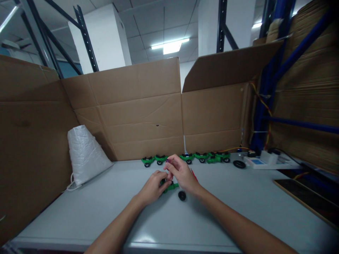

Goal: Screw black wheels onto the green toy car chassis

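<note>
Both my hands meet over the middle of a grey table (106, 211). My left hand (154, 187) is closed on a small green toy car (171, 187) that rests on the table. My right hand (180, 173) is just above it, fingers pinched together on a tiny dark piece I cannot name. A loose black wheel (182, 195) lies on the table right beside the car, under my right wrist. A thin red object (194, 174) pokes out behind my right hand.
A row of several green toy cars (201, 157) lines the back of the table against cardboard walls (137, 113). A white sack (84, 153) stands at back left. A black ring (239, 164), a white tray (267, 160) and blue racking (267, 106) sit at right.
</note>
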Demonstrator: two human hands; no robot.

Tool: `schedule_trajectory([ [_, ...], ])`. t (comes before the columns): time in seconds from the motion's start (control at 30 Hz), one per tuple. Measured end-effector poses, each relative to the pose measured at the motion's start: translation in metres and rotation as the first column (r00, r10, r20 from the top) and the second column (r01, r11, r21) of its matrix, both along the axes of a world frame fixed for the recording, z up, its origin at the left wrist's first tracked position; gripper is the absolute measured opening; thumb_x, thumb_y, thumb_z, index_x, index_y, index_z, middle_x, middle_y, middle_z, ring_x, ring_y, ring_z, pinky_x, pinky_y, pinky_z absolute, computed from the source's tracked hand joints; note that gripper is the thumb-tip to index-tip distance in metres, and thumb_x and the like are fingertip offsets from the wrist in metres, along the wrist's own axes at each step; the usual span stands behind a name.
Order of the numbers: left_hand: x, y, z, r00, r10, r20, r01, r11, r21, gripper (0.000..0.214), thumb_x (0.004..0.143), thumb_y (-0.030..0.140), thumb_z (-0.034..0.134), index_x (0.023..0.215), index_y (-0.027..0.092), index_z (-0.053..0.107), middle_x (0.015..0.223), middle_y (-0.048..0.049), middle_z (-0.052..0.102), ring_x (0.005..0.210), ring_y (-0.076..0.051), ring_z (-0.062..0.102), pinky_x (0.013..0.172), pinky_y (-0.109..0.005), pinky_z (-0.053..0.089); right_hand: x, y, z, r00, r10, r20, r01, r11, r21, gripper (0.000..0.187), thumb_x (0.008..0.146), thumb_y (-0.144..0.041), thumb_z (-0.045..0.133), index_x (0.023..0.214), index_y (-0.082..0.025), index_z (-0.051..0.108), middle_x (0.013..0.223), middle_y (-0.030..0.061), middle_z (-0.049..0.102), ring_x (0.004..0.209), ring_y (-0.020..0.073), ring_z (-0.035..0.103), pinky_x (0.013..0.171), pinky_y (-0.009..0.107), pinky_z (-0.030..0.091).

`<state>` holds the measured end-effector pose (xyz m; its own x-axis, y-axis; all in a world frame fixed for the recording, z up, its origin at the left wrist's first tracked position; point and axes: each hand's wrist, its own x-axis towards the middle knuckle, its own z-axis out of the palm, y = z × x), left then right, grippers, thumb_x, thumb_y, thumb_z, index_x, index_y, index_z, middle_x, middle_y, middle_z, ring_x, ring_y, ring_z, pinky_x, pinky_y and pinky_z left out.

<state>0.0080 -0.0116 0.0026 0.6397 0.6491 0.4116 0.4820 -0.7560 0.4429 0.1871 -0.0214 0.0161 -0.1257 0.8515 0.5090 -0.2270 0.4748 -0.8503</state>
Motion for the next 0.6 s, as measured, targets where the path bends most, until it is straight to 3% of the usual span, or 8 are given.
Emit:
schedule_trajectory([
  [0.13,0.0,0.001,-0.002,1.0,0.002,0.006,-0.002,1.0,0.0,0.02,0.104,0.036,0.058,0.106,0.021,0.07,0.103,-0.0078,0.072,0.103,-0.024,0.061,0.094,-0.032,0.048,0.004,-0.008,0.003,0.96,-0.19,0.207,0.157,0.973,0.168,0.023,0.1,-0.049,0.063,0.101,-0.026,0.057,0.073,-0.0036,0.062,0.058,0.0163,0.062,0.056,0.027,0.047],
  [0.27,0.001,0.002,-0.003,1.0,-0.005,0.015,0.005,1.0,-0.002,0.02,0.104,0.035,0.058,0.108,0.021,0.071,0.105,-0.0078,0.073,0.105,-0.024,0.062,0.096,-0.033,0.048,0.006,-0.01,0.007,0.903,-0.333,0.271,0.259,0.926,0.276,0.019,0.101,-0.043,0.061,0.095,-0.026,0.056,0.07,-0.0041,0.06,0.06,0.0163,0.06,0.058,0.027,0.043],
  [0.5,0.003,-0.003,0.0,1.0,0.018,0.005,-0.018,1.0,-0.018,0.02,0.104,0.035,0.058,0.1,0.02,0.071,0.099,-0.0071,0.072,0.101,-0.024,0.063,0.092,-0.033,0.049,0.01,-0.003,0.005,0.868,-0.431,0.247,0.358,0.887,0.291,0.028,0.098,-0.046,0.064,0.085,-0.026,0.048,0.065,-0.0057,0.051,0.058,0.0155,0.052,0.057,0.026,0.04],
  [0.6,0.003,-0.004,0.001,1.0,0.012,-0.001,-0.012,1.0,-0.022,0.018,0.103,0.033,0.058,0.1,0.021,0.07,0.099,-0.0065,0.072,0.101,-0.024,0.062,0.092,-0.033,0.049,0.011,-0.003,0.004,0.861,-0.445,0.245,0.374,0.882,0.288,0.025,0.096,-0.044,0.067,0.09,-0.027,0.05,0.067,-0.0053,0.053,0.059,0.0158,0.053,0.059,0.027,0.042],
])
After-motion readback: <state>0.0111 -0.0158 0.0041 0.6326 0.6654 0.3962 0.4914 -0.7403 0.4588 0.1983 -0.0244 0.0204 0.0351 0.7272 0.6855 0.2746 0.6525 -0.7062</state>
